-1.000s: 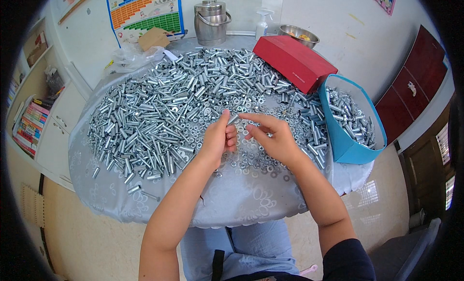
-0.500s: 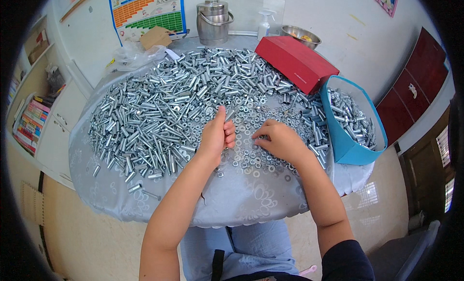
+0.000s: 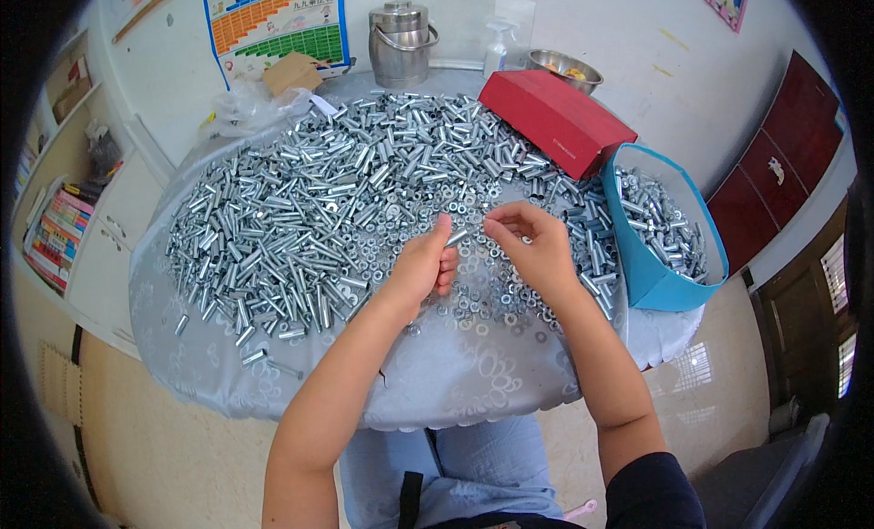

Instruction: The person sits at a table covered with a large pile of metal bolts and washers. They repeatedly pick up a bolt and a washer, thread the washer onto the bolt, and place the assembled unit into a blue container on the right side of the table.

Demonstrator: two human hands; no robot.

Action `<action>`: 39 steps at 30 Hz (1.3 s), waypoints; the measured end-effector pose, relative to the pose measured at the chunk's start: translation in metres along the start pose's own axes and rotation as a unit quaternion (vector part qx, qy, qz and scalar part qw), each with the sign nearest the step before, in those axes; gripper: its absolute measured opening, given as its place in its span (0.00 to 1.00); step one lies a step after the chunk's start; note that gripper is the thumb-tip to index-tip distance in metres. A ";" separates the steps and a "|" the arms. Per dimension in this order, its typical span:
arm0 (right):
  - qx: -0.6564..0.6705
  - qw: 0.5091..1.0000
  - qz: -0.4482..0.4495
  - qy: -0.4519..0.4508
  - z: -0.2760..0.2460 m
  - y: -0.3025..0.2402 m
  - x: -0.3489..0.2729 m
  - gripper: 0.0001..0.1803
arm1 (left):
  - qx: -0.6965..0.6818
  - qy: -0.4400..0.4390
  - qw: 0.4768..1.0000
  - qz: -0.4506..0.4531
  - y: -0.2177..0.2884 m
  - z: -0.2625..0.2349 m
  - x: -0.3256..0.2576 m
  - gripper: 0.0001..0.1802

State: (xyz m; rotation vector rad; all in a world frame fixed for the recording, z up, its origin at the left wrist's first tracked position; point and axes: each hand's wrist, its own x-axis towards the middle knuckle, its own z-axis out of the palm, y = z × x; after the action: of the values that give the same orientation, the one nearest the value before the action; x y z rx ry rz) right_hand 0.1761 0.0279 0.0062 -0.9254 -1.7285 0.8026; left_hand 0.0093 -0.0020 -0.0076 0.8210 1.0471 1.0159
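Note:
My left hand is closed round a silvery metal bolt, thumb on top, with one end sticking out to the right. Close by that end, my right hand has thumb and fingertips pinched together; anything between them is too small to make out. Under both hands lie many loose nuts and washers. A big heap of metal sleeves and bolts spreads over the left and far side of the table.
A red box lies at the back right beside a blue fabric bin full of metal pieces. Behind stand a steel pot, a spray bottle and a metal bowl. A grey patterned cloth covers the table.
My right hand has risen from the nuts and washers, moving away from me and up to the bolt's end. My left hand has shifted slightly right, tilting the bolt toward the right hand.

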 end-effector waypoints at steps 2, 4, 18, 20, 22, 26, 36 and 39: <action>0.010 1.000 -0.007 0.008 0.001 -0.003 0.000 0.07 | 0.005 0.003 1.000 -0.009 0.001 0.001 -0.002 0.28; 0.000 0.999 -0.031 0.008 0.002 -0.005 -0.001 0.07 | 0.009 0.002 1.000 -0.002 0.000 0.000 -0.002 0.28; -0.079 0.994 -0.079 -0.011 0.001 -0.007 -0.004 0.08 | 0.006 0.011 1.000 0.000 -0.002 -0.004 0.003 0.28; -0.081 0.994 -0.076 -0.012 0.002 -0.005 -0.004 0.08 | 0.004 0.013 1.000 -0.001 -0.003 -0.005 0.004 0.28; -0.088 0.994 -0.070 -0.013 0.001 -0.005 -0.004 0.09 | 0.006 0.010 1.000 -0.003 -0.002 -0.004 0.003 0.28; -0.090 0.993 -0.074 -0.014 0.001 -0.005 -0.004 0.09 | 0.006 0.005 1.000 -0.010 -0.001 -0.004 0.003 0.28; -0.070 0.996 -0.038 -0.030 0.001 -0.008 -0.004 0.09 | 0.037 -0.007 0.999 -0.013 0.000 -0.003 0.001 0.29; -0.051 0.998 -0.023 -0.039 0.001 -0.009 -0.004 0.09 | 0.035 -0.011 0.999 -0.013 0.001 -0.003 -0.001 0.29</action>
State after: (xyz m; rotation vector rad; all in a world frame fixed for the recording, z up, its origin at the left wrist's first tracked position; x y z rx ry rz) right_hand 0.1741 0.0203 0.0116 -0.9282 -1.8668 0.7354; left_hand 0.0066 -0.0022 -0.0076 0.8717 1.0778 0.9502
